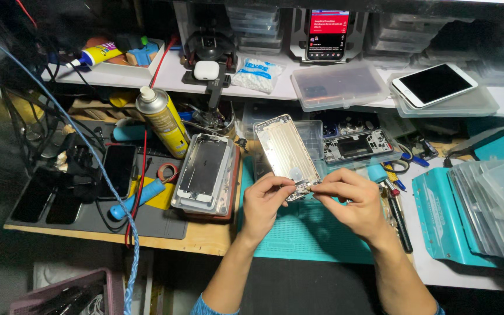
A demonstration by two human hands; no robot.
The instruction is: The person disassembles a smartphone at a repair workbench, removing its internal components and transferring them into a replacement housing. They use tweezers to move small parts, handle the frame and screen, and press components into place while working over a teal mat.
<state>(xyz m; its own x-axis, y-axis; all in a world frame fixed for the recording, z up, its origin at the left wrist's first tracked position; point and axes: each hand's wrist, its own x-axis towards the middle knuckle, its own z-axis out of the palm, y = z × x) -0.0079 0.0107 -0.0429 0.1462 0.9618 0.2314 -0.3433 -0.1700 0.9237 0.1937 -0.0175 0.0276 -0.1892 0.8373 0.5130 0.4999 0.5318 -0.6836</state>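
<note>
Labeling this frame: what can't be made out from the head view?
- Phone housing, lower end: covered by left hand and right hand.
- Whatever the fingertips pinch there: too small to tell.
- Stacked clear trays: cut off by the right edge.
- Pink basket: cut off by the bottom edge.

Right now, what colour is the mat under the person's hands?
Teal green, with a faint grid pattern. The mat shows best in the head view, below both hands.
</note>
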